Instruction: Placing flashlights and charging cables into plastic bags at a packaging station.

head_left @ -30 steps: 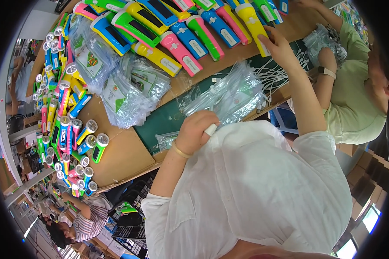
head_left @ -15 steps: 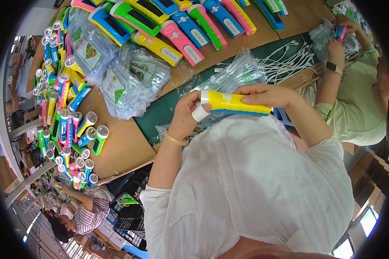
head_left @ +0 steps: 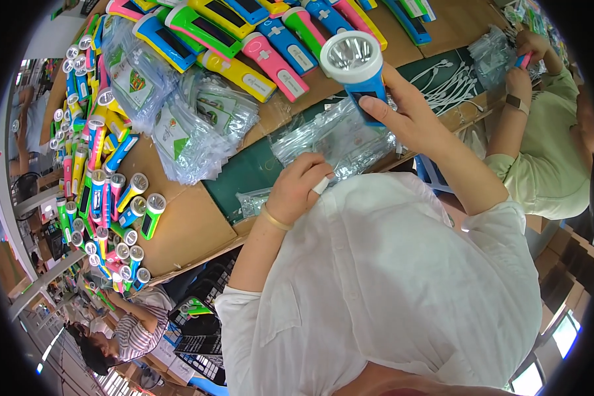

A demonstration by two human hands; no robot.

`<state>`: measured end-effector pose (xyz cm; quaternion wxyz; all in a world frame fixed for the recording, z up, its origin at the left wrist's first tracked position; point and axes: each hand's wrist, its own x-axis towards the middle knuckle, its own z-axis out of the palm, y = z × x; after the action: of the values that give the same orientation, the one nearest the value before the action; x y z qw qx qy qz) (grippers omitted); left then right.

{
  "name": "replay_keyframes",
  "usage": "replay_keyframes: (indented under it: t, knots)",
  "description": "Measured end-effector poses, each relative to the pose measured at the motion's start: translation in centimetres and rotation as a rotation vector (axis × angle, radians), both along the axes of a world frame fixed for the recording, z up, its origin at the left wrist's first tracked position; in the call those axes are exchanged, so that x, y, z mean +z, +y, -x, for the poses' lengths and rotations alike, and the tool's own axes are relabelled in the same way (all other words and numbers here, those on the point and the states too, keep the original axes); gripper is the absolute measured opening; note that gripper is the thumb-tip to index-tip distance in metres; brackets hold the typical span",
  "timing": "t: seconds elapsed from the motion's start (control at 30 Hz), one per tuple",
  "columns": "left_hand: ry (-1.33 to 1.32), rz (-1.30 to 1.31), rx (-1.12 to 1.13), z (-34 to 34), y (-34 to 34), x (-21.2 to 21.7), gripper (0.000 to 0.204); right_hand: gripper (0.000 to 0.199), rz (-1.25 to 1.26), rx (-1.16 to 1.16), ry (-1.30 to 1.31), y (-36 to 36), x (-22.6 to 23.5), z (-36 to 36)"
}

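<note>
One blue torch (head_left: 361, 69) raised over the table (head_left: 185, 228).
Right hand (head_left: 409, 112) grips its body, lens tilted up; left hand (head_left: 301, 188) pinches a small white piece (head_left: 321, 185) beside the clear bags (head_left: 340, 138). Best keep the torch steady, bag mouth open.

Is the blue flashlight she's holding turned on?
Cannot tell. The blue flashlight in the right hand faces the camera; its reflector looks bright, but shows no clear beam.

Torches (head_left: 257, 39) lie behind bags (head_left: 198, 129) (on the table (head_left: 185, 228)).

The person is wearing a loose white short-sleeved shirt (head_left: 389, 284), creasing across the front, and 1 thin gold bangle (head_left: 272, 218) circling the left wrist.
</note>
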<state>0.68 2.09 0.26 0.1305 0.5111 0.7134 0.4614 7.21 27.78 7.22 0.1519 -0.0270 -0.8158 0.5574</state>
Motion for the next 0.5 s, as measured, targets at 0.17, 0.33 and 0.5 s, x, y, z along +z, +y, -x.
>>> replay_keyframes:
  t: [0.17,0.33,0.5]
  knots:
    - [0.07,-0.14,0.07,-0.2,0.3,-0.1,0.027,0.057,0.412,0.215,-0.221,-2.6,-0.6,-0.1]
    - [0.057,-0.192,0.169,0.2,-0.1,1.2,0.024,0.051,-0.355,0.483,-0.445,-1.2,-0.2,0.3]
    - [-0.049,-0.18,0.183,0.5,-0.9,1.0,0.012,0.042,-0.73,0.631,-0.603,-0.8,2.3,0.9]
